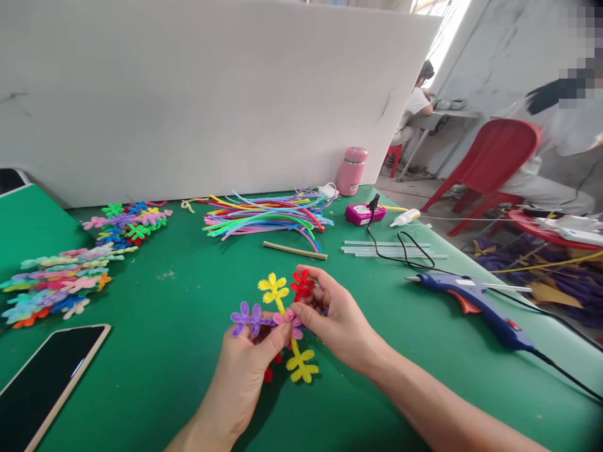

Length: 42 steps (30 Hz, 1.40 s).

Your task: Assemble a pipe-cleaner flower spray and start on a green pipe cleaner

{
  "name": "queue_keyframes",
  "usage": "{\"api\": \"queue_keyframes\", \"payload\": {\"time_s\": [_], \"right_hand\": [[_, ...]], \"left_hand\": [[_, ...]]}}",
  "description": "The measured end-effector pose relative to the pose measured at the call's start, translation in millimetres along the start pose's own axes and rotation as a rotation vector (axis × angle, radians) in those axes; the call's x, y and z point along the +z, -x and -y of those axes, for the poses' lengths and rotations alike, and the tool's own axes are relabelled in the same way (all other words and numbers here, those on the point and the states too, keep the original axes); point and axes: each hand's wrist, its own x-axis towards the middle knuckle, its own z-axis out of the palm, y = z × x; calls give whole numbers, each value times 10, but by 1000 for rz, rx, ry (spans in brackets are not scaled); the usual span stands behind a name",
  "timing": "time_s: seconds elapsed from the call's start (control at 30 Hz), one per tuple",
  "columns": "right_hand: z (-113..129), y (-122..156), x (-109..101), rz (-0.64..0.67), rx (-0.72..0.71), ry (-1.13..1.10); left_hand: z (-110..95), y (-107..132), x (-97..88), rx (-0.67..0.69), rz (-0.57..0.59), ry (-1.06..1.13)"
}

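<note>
Between my two hands is a pipe-cleaner snowflake (287, 317), its fuzzy arms ending in yellow, purple and red loops around a pink flower centre. My left hand (252, 364) pinches it from the left, thumb on the pink middle, with the purple arm lying over the fingers. From the right, my right hand (334, 311) grips it near the centre and the red upper arm. One yellow arm points up and another points down toward the table. Part of the right side is hidden behind my right fingers.
Finished pipe-cleaner shapes (70, 276) are piled left, above a phone (51, 383). Loose pipe cleaners (268, 216), a thin stick (294, 251) and clear glue sticks (391, 249) lie beyond my hands. A blue glue gun (475, 301) with its cord lies right. A pink bottle (352, 171) stands behind.
</note>
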Motion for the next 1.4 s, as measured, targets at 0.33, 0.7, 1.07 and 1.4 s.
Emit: {"api": "queue_keyframes", "payload": {"time_s": [0.33, 0.7, 1.07, 1.4], "right_hand": [[2, 19, 13, 3, -6, 11], [5, 8, 11, -3, -21, 23], [10, 9, 10, -4, 3, 16], [33, -32, -125, -85, 21, -89]], "left_hand": [[17, 16, -20, 25, 29, -1], [24, -11, -17, 25, 42, 19], [44, -11, -43, 10, 40, 16], [-29, -87, -23, -63, -78, 147]]}}
